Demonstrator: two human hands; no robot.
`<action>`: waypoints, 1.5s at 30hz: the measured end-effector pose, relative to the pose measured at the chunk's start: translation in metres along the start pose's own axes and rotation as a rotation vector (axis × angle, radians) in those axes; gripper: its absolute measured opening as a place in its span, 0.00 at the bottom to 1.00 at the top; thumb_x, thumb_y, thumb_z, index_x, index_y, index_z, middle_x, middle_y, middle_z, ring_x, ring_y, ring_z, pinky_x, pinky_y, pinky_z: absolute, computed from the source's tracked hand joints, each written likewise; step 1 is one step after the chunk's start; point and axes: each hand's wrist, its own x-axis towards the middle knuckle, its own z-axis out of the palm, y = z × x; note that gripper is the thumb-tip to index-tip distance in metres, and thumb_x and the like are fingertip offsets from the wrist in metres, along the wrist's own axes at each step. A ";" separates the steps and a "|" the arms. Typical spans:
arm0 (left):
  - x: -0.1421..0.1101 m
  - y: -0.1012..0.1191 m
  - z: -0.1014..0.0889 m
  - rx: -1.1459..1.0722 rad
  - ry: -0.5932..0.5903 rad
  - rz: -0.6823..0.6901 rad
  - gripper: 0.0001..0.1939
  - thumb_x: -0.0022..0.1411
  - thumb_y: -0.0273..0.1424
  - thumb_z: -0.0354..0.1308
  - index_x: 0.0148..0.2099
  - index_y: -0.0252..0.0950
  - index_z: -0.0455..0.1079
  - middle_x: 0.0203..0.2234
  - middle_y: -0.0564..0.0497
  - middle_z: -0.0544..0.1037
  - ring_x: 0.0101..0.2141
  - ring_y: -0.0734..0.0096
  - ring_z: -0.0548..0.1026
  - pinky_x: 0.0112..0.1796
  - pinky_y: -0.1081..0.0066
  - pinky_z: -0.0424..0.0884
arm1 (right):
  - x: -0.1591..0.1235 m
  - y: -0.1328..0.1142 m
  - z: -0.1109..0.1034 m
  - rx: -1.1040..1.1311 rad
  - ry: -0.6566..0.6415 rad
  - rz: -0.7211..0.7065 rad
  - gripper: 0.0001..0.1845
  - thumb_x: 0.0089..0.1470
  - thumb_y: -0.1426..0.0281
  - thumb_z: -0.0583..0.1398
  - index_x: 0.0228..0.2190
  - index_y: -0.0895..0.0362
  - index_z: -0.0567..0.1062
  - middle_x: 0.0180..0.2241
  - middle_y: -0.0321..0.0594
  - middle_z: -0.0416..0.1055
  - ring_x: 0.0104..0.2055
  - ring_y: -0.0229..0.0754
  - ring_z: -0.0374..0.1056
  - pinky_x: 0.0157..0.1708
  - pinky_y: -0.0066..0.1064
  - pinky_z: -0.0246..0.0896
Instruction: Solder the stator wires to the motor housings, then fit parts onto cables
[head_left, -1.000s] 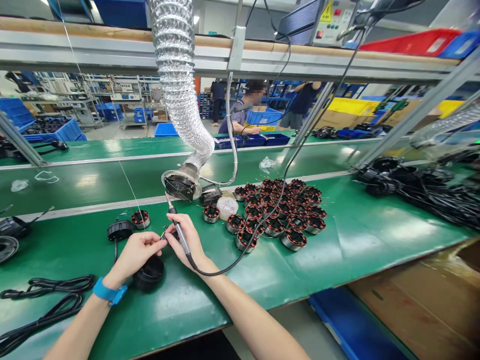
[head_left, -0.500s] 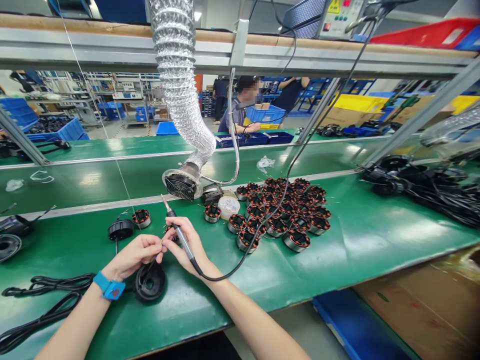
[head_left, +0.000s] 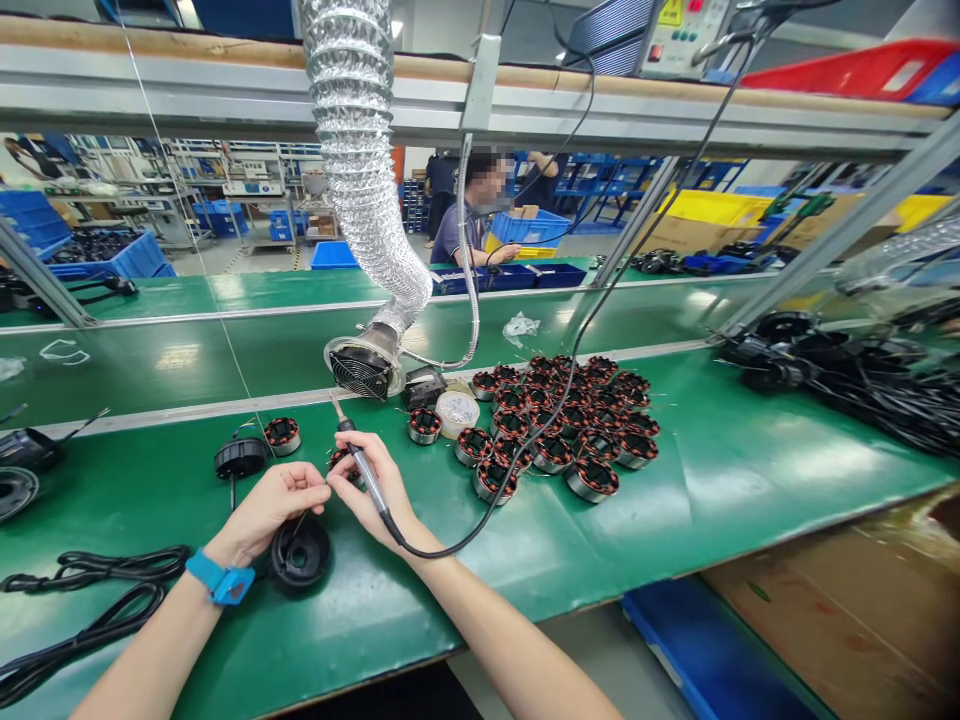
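Observation:
My right hand [head_left: 384, 492] grips a soldering iron [head_left: 366, 472], its tip pointing up and away and its cord looping back to the right. The thumb and forefinger of my left hand [head_left: 279, 502] are pinched on a thin wire [head_left: 301, 524] that rises from a black round housing [head_left: 309, 572] below. Both hands' fingertips nearly meet; whether the right fingers also hold the wire cannot be seen. Partly hidden behind my right hand is a copper-wound stator [head_left: 341, 462]. Another stator [head_left: 283, 435] and a black round cover [head_left: 240, 457] stand beyond my left hand.
Many stators [head_left: 551, 452] cluster right of the hands, beside a round whitish container [head_left: 457, 412]. A foil exhaust duct [head_left: 367, 200] hangs above a grilled fan [head_left: 364, 368]. Black cables [head_left: 97, 625] lie at left. Across the bench sits another person [head_left: 457, 235].
My hands remain close together with only slight finger shifts; the yellow wire end is less visible. The iron stays in my right hand. The person across has moved slightly left.

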 end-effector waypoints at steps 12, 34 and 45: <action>-0.001 0.005 0.003 -0.033 0.079 0.061 0.20 0.43 0.40 0.73 0.27 0.35 0.66 0.19 0.57 0.71 0.22 0.77 0.68 0.25 0.77 0.58 | -0.001 0.007 0.000 0.000 0.051 0.036 0.27 0.48 0.75 0.65 0.50 0.50 0.69 0.46 0.39 0.64 0.30 0.31 0.72 0.36 0.28 0.71; -0.005 0.007 0.009 0.174 0.089 0.153 0.13 0.51 0.39 0.64 0.28 0.34 0.70 0.20 0.54 0.70 0.23 0.74 0.66 0.27 0.74 0.61 | -0.006 0.000 -0.001 -0.291 0.042 -0.151 0.28 0.51 0.73 0.66 0.53 0.48 0.68 0.45 0.41 0.65 0.42 0.40 0.71 0.46 0.35 0.70; -0.007 -0.005 0.026 0.262 -0.055 0.157 0.00 0.45 0.27 0.53 0.24 0.36 0.64 0.19 0.57 0.68 0.23 0.74 0.63 0.26 0.74 0.59 | -0.012 -0.001 0.009 -0.320 -0.105 -0.273 0.25 0.58 0.78 0.58 0.54 0.45 0.69 0.45 0.39 0.64 0.47 0.41 0.68 0.49 0.33 0.68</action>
